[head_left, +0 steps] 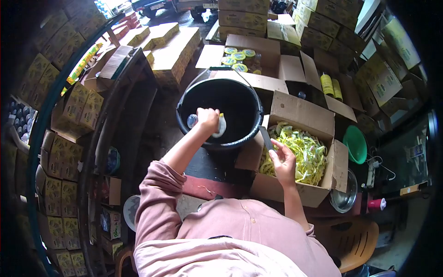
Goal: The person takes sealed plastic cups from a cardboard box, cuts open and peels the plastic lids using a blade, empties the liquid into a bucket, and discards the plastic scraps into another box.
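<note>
My left hand [208,120] is inside the mouth of a black bucket [189,85], with its fingers wrapped around a small bottle [192,121]. One clear, rounded end of the bottle sticks out to the left, and a white and yellow part shows on the right. My right hand [282,159] pinches a flat grey blade [266,138], which points up and to the left beside the bucket's rim. Under that hand is an open cardboard box [300,108] full of yellow-green shredded strips [300,152].
Behind the bucket an open carton [272,46] holds several yellow-lidded containers [238,56]. Two yellow bottles [332,87] are in a carton at right. A green bowl [355,144] and glass bowl [345,194] stand right of the strips. Stacked cartons [60,198] line the left.
</note>
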The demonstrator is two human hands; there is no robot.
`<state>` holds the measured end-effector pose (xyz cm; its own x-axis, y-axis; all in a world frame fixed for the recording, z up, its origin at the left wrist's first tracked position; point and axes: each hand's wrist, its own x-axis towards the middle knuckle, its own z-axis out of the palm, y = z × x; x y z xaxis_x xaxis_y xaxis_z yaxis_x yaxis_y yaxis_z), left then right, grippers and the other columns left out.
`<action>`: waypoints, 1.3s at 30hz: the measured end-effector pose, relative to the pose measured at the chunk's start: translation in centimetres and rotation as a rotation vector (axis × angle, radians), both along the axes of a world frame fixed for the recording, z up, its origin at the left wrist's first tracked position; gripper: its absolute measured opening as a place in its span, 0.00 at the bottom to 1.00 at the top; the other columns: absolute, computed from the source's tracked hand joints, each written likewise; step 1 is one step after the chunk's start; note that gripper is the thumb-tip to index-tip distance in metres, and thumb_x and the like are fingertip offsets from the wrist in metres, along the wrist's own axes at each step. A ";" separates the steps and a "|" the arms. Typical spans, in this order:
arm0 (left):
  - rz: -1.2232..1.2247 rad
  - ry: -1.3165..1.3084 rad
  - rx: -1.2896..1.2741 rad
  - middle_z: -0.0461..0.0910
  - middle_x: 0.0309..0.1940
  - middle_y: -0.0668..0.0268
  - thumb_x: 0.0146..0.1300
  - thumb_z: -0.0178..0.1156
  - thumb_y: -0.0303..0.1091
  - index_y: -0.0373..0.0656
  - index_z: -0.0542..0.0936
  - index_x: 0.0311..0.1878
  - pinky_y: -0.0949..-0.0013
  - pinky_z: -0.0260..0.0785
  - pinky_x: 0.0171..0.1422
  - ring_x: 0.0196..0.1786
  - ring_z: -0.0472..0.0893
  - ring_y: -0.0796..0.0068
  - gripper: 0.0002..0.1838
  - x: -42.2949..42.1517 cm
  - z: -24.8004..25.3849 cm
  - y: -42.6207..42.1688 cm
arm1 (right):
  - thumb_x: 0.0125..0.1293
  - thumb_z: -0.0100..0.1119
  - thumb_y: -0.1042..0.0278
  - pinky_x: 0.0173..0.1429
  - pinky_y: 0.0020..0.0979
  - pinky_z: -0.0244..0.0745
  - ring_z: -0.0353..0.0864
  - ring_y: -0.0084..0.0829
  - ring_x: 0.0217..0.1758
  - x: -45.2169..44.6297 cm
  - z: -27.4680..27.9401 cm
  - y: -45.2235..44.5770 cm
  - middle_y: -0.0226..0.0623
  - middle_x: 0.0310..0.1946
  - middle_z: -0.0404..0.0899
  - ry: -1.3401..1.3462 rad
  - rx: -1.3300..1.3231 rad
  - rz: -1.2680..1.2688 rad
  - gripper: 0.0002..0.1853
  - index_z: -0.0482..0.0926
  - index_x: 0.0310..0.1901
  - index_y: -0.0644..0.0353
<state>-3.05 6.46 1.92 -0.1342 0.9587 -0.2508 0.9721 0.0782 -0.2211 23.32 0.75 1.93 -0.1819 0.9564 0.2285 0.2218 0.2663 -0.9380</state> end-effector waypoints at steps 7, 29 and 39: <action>0.057 -0.031 -0.424 0.77 0.49 0.68 0.39 0.65 0.62 0.50 0.77 0.51 0.58 0.68 0.52 0.51 0.76 0.67 0.36 -0.4 0.7 -0.1 | 0.57 0.57 0.77 0.31 0.15 0.63 0.65 0.11 0.22 -0.3 -0.3 -0.1 0.22 0.21 0.71 0.380 -0.202 0.047 0.20 0.72 0.53 0.61; 0.017 -0.110 -0.420 0.79 0.44 0.67 0.44 0.64 0.57 0.49 0.79 0.47 0.62 0.69 0.50 0.48 0.78 0.68 0.29 0.6 -0.1 -0.1 | 0.55 0.57 0.80 0.31 0.21 0.71 0.77 0.20 0.30 0.3 -1.9 0.1 0.31 0.31 0.80 1.099 -0.727 0.080 0.13 0.76 0.42 0.51; -0.046 -0.169 -0.031 0.80 0.40 0.59 0.51 0.55 0.59 0.41 0.76 0.45 0.61 0.70 0.47 0.46 0.79 0.61 0.29 0.3 -0.6 -0.5 | 0.56 0.54 0.79 0.33 0.25 0.73 0.79 0.25 0.30 0.0 -1.3 -0.3 0.35 0.31 0.79 1.100 -0.766 0.100 0.11 0.75 0.39 0.51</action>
<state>-2.72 5.96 1.28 -0.0438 0.9544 -0.2954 0.9981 0.0286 -0.0554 23.37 0.44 0.61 -0.3270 0.9017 -0.2830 -0.7270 -0.4313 -0.5343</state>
